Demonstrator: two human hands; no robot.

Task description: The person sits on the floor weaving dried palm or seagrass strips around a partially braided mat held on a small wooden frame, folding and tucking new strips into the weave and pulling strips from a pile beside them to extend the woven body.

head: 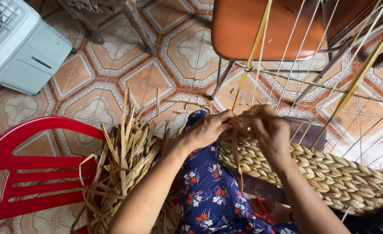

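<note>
Both hands [239, 125] pinched on straw strand [237, 151]

Woven straw basket rim [312, 169], tan braided rows, lies across the lap, curving down to the right. Thin upright stakes [286, 56] fan upward from it. A flat straw strand [237, 156] hangs down over the weave.

Upright cane stakes [286, 56] fence the front, straw heap [126, 160] crowds left
</note>
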